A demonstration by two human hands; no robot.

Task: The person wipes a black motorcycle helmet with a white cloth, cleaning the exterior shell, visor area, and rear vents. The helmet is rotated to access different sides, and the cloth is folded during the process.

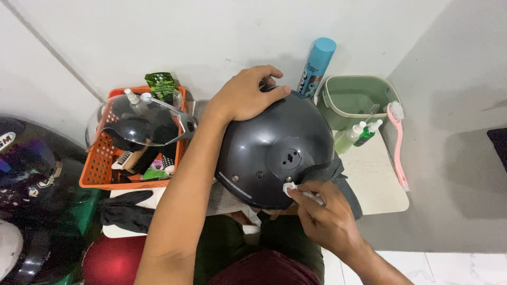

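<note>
Item: dark grey helmet, glossy shell, stood at the centre of the scene on the near edge of a small pale table, over the person's lap. A round side mount with a slot faced the camera.

Left hand: lay palm down on the far top of the helmet, fingers spread and curved over the shell, pressing on it rather than closed around anything.

Right hand: at the near right of the helmet, fingers pinched together on a small white swab, whose tip touched the shell just below the round mount.

Dark grey cloth: under the helmet's right side, draped over the table edge.

Orange basket: left of the helmet, holding a clear visor, a brush, a small spray bottle and a green packet.

Black glove: near the basket, on the table's near left.

Blue spray can: far side, upright against the wall, just right of the helmet.

Green bucket: right of the can; two small green bottles lay just in front of it.

Pink long-handled brush: on the right edge of the table, beside the bucket.

Other helmets: far left, well apart from the hands.
</note>
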